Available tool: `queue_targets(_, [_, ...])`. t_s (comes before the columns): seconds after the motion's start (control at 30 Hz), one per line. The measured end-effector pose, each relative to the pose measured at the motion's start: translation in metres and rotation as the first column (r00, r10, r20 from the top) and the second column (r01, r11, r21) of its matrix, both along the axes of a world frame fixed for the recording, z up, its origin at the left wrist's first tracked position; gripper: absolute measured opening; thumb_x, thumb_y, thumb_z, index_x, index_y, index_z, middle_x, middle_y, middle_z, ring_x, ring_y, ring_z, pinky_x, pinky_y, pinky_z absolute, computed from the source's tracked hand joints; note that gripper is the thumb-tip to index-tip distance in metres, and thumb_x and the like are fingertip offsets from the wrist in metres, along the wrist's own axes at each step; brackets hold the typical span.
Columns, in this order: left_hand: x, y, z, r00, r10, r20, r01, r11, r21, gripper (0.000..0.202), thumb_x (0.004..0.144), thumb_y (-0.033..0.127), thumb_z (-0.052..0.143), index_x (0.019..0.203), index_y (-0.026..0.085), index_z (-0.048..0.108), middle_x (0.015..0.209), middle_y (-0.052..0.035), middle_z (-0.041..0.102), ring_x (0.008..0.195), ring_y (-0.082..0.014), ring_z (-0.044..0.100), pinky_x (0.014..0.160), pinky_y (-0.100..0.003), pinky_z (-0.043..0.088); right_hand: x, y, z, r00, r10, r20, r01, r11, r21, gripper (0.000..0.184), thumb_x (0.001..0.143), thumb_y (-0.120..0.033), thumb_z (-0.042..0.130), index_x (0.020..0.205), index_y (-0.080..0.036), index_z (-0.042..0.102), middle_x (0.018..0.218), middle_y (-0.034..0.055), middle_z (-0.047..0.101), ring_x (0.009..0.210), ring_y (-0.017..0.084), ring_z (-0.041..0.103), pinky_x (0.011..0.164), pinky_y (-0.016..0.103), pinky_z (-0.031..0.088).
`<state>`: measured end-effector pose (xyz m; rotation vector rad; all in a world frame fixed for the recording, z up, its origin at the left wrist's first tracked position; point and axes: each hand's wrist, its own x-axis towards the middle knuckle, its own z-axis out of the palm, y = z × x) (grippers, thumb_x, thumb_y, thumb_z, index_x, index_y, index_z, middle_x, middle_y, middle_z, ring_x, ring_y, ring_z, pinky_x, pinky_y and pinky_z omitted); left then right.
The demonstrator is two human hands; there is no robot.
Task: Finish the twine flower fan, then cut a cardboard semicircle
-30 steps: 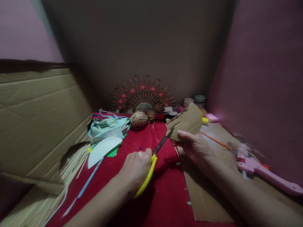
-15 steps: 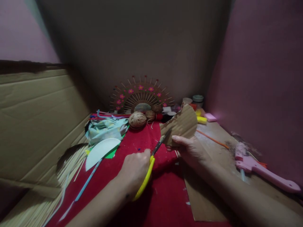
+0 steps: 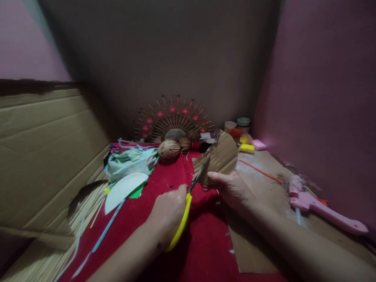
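My left hand (image 3: 170, 209) is closed round the yellow handle of a pair of scissors (image 3: 181, 225). Their dark blades point up and to the right, lying across the lower left part of a piece of cardboard (image 3: 221, 154). That piece is brown, ridged and rounded on its right side. My right hand (image 3: 227, 186) pinches its lower edge, thumb on the near face; the other fingers are mostly hidden behind it. Both hands are above a red cloth (image 3: 205, 243).
At the back stand a flower-painted fan (image 3: 173, 113) and balls of twine (image 3: 169, 150). A pink glue gun (image 3: 323, 211) lies right on a cardboard sheet (image 3: 252, 250). On the left are a pale blue cloth (image 3: 129, 162), a white paper shape (image 3: 125, 190), thin sticks (image 3: 85, 215) and a large cardboard panel (image 3: 38, 156).
The cardboard piece and my right hand have shifted slightly left and down towards the scissors, and more of the blade lies across it. My view has turned slightly.
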<state>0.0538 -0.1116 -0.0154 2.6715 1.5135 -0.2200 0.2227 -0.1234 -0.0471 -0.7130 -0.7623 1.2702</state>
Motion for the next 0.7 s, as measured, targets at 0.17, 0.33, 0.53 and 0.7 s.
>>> queue_targets(0.17, [0.001,-0.003,0.006,0.997,0.017,-0.079,-0.016,1.0,0.011,0.023,0.084,0.017,0.033,0.1,0.015,0.049,0.086,-0.0111,0.068,0.082,-0.0277,0.065,0.066,-0.035,0.046,-0.002,-0.002,-0.001,1.0,0.001,-0.015,-0.002,1.0,-0.016,0.021,0.062,-0.018,0.069,0.082,-0.014,0.067,0.071,0.0044,0.068,0.055,0.016,0.06,0.054,0.032,0.053])
queue_targets(0.33, [0.001,-0.003,0.007,0.993,0.0,-0.12,0.002,1.0,0.015,0.021,0.082,0.017,0.035,0.098,0.015,0.049,0.085,-0.0114,0.068,0.081,-0.0275,0.065,0.065,-0.035,0.046,-0.002,-0.003,-0.002,0.999,-0.012,-0.036,0.011,1.0,-0.006,0.026,0.063,-0.017,0.069,0.089,-0.016,0.067,0.072,0.0034,0.068,0.057,0.017,0.06,0.053,0.032,0.053])
queue_targets(0.53, [-0.001,0.002,0.002,0.997,-0.032,-0.071,0.034,0.999,0.02,0.018,0.08,0.018,0.038,0.095,0.017,0.048,0.086,-0.0102,0.067,0.08,-0.0238,0.064,0.065,-0.029,0.044,-0.002,-0.003,0.002,0.999,0.008,-0.054,-0.011,0.998,-0.056,0.034,0.061,-0.018,0.071,0.095,-0.018,0.065,0.079,0.004,0.069,0.059,0.017,0.061,0.055,0.032,0.053])
queue_targets(0.7, [-0.006,0.008,0.0,0.998,-0.036,-0.054,0.038,0.998,0.049,0.015,0.082,0.017,0.036,0.093,0.018,0.046,0.086,-0.0095,0.067,0.081,-0.0242,0.064,0.063,-0.029,0.043,0.02,-0.001,0.018,0.999,0.034,-0.032,-0.037,0.994,-0.106,0.025,0.066,-0.025,0.07,0.089,-0.021,0.063,0.085,0.0044,0.067,0.062,0.016,0.058,0.053,0.032,0.053])
